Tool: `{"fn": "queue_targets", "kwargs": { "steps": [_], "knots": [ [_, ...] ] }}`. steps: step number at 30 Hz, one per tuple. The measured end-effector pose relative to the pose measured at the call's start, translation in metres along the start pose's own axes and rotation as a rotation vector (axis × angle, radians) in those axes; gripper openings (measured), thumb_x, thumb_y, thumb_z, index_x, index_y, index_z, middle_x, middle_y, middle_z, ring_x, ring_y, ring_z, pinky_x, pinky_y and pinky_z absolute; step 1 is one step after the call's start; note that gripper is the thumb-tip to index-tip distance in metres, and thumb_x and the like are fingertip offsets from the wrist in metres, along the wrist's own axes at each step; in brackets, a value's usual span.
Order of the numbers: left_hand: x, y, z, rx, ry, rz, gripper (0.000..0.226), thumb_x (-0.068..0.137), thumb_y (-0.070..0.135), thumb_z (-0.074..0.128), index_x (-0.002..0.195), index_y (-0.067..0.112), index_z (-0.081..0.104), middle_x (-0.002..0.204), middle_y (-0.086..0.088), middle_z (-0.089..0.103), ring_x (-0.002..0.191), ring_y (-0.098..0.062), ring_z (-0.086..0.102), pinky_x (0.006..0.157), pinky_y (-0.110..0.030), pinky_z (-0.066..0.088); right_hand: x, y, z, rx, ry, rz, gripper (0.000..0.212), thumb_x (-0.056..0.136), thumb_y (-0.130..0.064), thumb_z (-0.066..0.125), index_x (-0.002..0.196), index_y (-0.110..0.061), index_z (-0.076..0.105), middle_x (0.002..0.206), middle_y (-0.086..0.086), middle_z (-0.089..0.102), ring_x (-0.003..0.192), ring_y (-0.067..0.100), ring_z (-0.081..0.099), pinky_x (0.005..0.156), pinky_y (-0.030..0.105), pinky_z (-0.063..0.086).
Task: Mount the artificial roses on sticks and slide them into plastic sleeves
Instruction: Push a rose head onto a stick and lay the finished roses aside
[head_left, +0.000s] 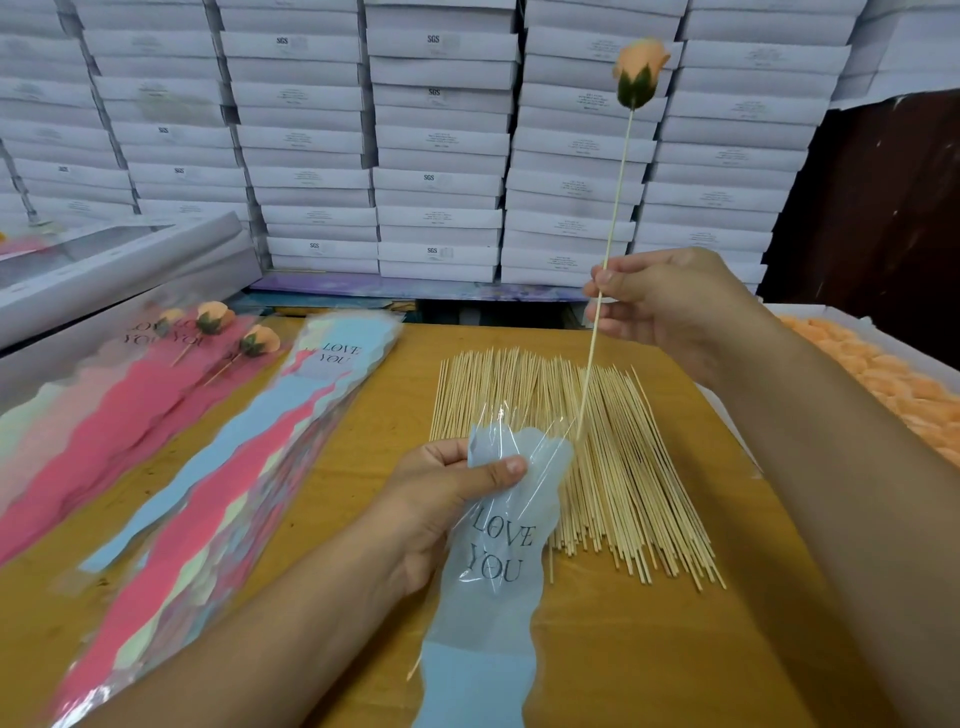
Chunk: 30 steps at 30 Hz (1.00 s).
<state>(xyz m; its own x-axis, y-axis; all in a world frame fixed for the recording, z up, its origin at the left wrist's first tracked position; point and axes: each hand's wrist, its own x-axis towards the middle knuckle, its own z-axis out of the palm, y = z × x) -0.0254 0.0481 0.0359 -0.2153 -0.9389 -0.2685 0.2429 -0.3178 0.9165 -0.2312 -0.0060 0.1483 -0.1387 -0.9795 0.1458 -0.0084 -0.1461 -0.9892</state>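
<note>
Background: stacked white boxes (441, 156) fill the wall behind a yellow-brown table (649, 649).
Right hand: my right hand (670, 306) is raised, fingers and thumb pinched on a thin stick (615, 208).
Rose: an orange rose (640, 73) is already fixed on the stick's upper end, held high and tilted slightly right.
Left hand: my left hand (447, 499) grips the top of a pale blue plastic sleeve (493, 571) printed "LOVE YOU", thumb pressing its mouth.
Stick tip: the lower end sits at the sleeve's opening; I cannot tell whether it is inside yet.
Supplies: a spread of bare sticks (571, 441) lies on the table under both hands; a tray of loose orange roses (893, 374) sits at far right.
Empty sleeves: a stack of pink and blue sleeves (249, 457) lies to the left.
Finished: a few sleeved roses (218, 332) rest at far left.
Progress: mounting looks done for this rose; sliding it down remains, and I judge many roses are left.
</note>
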Motion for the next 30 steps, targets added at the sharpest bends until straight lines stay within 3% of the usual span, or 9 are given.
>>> {"fn": "queue_targets", "kwargs": {
  "steps": [14, 20, 30],
  "knots": [
    [0.0, 0.001, 0.001, -0.034, 0.033, 0.019, 0.049, 0.063, 0.008, 0.083, 0.109, -0.001, 0.07, 0.098, -0.023, 0.075, 0.077, -0.033, 0.075, 0.061, -0.038, 0.062, -0.017, 0.033, 0.017, 0.051, -0.117, 0.106, 0.003, 0.09, -0.002, 0.068, 0.093, -0.004, 0.069, 0.072, 0.006, 0.074, 0.067, 0.019, 0.074, 0.054, 0.023, 0.057],
    [0.0, 0.002, 0.001, -0.04, 0.014, 0.03, 0.048, 0.066, 0.01, 0.082, 0.11, -0.005, 0.069, 0.1, -0.025, 0.074, 0.076, -0.032, 0.074, 0.066, -0.04, 0.064, -0.021, 0.045, 0.023, 0.011, -0.159, 0.116, 0.004, 0.088, -0.006, 0.072, 0.09, -0.008, 0.072, 0.079, 0.007, 0.077, 0.063, 0.011, 0.07, 0.055, 0.02, 0.055],
    [0.001, 0.002, 0.001, -0.054, -0.012, 0.048, 0.048, 0.065, 0.011, 0.083, 0.11, -0.003, 0.07, 0.101, -0.024, 0.075, 0.078, -0.032, 0.074, 0.072, -0.041, 0.063, -0.026, 0.059, 0.028, -0.005, -0.175, 0.161, 0.007, 0.084, -0.01, 0.077, 0.089, -0.012, 0.071, 0.082, 0.006, 0.078, 0.069, 0.012, 0.072, 0.054, 0.02, 0.055]
  ]
}}
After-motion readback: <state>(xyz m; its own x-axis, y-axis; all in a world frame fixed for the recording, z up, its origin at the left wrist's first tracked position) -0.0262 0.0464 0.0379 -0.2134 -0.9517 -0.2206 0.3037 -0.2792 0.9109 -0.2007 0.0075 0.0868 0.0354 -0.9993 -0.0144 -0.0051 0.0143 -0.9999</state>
